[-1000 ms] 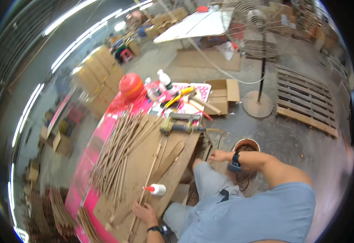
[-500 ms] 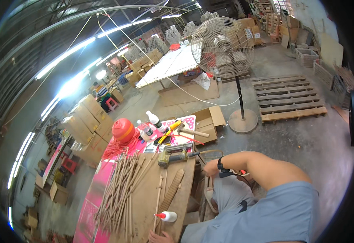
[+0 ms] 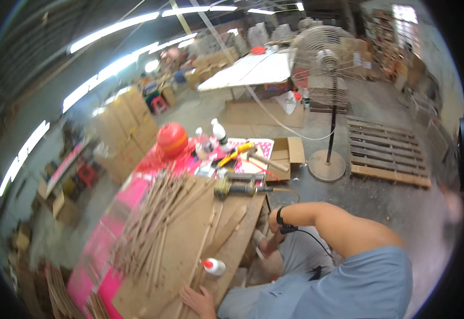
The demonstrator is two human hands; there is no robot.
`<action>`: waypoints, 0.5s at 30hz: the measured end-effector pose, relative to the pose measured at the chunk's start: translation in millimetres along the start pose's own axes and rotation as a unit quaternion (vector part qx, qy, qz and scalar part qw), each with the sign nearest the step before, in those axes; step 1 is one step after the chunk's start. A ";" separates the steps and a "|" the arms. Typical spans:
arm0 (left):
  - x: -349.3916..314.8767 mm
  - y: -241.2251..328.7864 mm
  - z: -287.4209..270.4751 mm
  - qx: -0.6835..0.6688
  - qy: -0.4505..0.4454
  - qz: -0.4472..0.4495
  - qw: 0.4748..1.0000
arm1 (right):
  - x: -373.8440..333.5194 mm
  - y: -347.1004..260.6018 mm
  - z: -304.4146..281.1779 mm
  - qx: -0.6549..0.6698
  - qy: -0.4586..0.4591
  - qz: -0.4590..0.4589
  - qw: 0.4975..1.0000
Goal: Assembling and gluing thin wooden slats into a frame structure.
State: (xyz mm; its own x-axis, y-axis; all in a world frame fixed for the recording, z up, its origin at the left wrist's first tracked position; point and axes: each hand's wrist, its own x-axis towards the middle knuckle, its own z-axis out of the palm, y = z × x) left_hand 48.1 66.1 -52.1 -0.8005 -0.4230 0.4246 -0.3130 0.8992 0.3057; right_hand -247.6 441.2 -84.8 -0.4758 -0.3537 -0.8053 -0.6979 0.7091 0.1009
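My left hand [image 3: 199, 302] lies on the board-topped table [image 3: 186, 260], fingers spread, touching or beside a thin wooden strip [image 3: 197, 266]. A white glue bottle with a red tip [image 3: 214, 267] is just beyond it. Right of the strip lies a wider, flat wooden piece [image 3: 226, 231]. My right hand [image 3: 274, 220], with a black band at the wrist, hangs low beside the table's right edge; its fingers are mostly hidden and blurred. A green-and-black power tool [image 3: 237, 189] with a hose lies nearest to it on the tabletop.
Many thin wooden sticks [image 3: 149, 228] are heaped on the table's left. Behind are a red ball-shaped bundle [image 3: 172, 140], bottles [image 3: 219, 131], a hammer [image 3: 268, 162] and an open carton [image 3: 289, 154]. A standing fan [image 3: 331, 109] and a wooden pallet [image 3: 386, 151] stand beyond.
The view has swung, so the scene shifts and blurs. My left hand shows more fully, fingers spread. My right hand stays low by the table edge; a black cord now shows near its wrist.
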 end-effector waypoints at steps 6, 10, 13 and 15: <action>11.8 6.1 -20.0 -0.033 0.045 0.053 0.997 | -122.2 -52.8 -43.8 0.141 0.218 -0.170 0.951; 10.4 1.6 -31.3 -0.106 0.049 0.040 0.992 | -152.3 -81.2 -47.2 0.229 0.315 -0.241 0.889; 33.2 -0.5 -53.2 -0.184 -0.043 0.034 0.981 | -131.1 -98.8 -38.2 0.310 0.344 -0.238 0.854; 66.4 -2.0 -73.8 -0.209 -0.094 0.009 0.973 | -116.1 -117.1 -34.6 0.288 0.443 -0.270 0.805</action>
State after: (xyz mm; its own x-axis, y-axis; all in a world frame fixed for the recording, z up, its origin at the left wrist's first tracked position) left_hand 33.3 27.9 38.4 -0.8957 -0.3445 0.2810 -0.0949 0.7657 0.6362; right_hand -129.1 378.1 17.0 -0.5597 -0.8205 0.1167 -0.6884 0.3819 -0.6166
